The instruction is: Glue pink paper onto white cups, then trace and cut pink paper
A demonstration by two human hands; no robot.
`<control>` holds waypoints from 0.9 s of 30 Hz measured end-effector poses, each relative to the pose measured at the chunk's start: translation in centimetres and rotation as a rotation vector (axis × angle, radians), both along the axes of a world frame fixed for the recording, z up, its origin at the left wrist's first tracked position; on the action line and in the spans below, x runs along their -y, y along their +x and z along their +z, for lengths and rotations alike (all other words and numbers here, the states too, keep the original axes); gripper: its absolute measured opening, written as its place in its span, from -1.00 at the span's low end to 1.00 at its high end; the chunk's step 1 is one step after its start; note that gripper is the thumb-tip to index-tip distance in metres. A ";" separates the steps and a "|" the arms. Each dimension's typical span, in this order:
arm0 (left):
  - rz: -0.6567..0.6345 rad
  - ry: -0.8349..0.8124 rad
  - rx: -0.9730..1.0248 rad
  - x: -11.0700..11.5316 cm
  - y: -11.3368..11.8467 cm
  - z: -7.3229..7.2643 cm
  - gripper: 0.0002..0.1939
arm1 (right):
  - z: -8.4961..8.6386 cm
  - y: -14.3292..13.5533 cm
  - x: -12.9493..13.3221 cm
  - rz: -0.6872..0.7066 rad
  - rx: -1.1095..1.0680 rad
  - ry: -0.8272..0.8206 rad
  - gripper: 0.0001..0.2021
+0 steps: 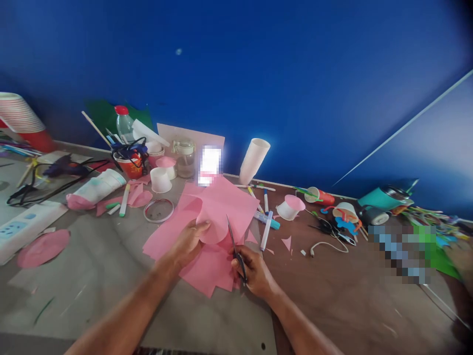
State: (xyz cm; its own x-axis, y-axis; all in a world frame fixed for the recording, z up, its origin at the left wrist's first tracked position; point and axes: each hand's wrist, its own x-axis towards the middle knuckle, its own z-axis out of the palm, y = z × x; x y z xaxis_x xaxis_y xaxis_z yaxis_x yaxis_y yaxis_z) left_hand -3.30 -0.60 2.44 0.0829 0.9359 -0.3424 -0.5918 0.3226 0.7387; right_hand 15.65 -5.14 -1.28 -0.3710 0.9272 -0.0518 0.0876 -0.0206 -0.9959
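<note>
Pink paper [236, 197] is pinched in my left hand [190, 242], thumb on top near a rounded cut edge. My right hand [253, 271] is closed on the handles of black scissors [239, 261], whose blade points up and away over the paper, beside the rounded part. More pink sheets [201, 273] lie beneath both hands on the grey surface. Small pink scraps [287, 242] are to the right of the paper.
Left are a power strip [29, 224], a painted cup roll [98, 187], a tape ring [158, 210] and a glass jar [185, 158]. Right are markers [266, 230], a pink-topped cup [290, 207], cables and a teal bottle [384, 197]. Another person's hand [460, 259] shows far right.
</note>
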 end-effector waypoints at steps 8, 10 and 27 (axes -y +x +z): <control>-0.021 0.012 0.001 0.0 -0.1 -0.3 -0.82 | 0.2 0.0 0.0 0.002 -0.003 -0.008 -0.52; -0.032 0.023 0.007 -0.1 -0.2 -0.6 -0.80 | 0.2 -0.1 0.0 0.001 -0.011 -0.010 -0.51; -0.089 0.018 -0.028 -0.7 -0.9 -1.7 -0.72 | 0.0 0.0 0.1 0.007 -0.033 -0.037 -0.51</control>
State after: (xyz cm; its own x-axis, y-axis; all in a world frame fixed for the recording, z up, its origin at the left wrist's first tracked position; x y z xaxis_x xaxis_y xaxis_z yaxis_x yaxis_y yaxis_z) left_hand -4.23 0.06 0.78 0.1562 0.9315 -0.3285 -0.5405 0.3589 0.7609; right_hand 15.66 -5.20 -1.27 -0.3796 0.9222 -0.0734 0.0549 -0.0567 -0.9969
